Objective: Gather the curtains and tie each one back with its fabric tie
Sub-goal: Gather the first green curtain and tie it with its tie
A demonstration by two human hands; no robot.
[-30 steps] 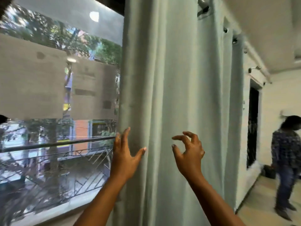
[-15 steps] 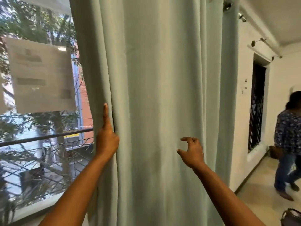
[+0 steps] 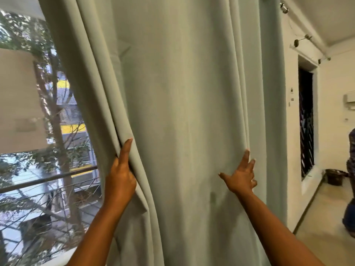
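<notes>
Left hand point(image 3: 121, 175) on the left edge of the pale green curtain point(image 3: 182, 112), index finger straight up along a fold, other fingers tucked behind the edge and gripping the cloth. Right hand point(image 3: 241, 176) flat against the right side of the same curtain, fingers spread and straight, thumb out to the left, fingertips point(image 3: 246, 153) reaching into the folds there, nothing pinched. Hands well apart, the wide flat panel of cloth between them. Curtain hanging in front of the window point(image 3: 48, 131), filling the middle of the view from top to bottom, its left edge pulled inward near the left hand. No fabric tie to be made out. Outside the glass a metal railing point(image 3: 48, 178) and trees point(image 3: 59, 112). On the right a white wall point(image 3: 330, 104), a dark barred opening point(image 3: 306, 123), and part of another person point(image 3: 350, 181) at the frame edge.
</notes>
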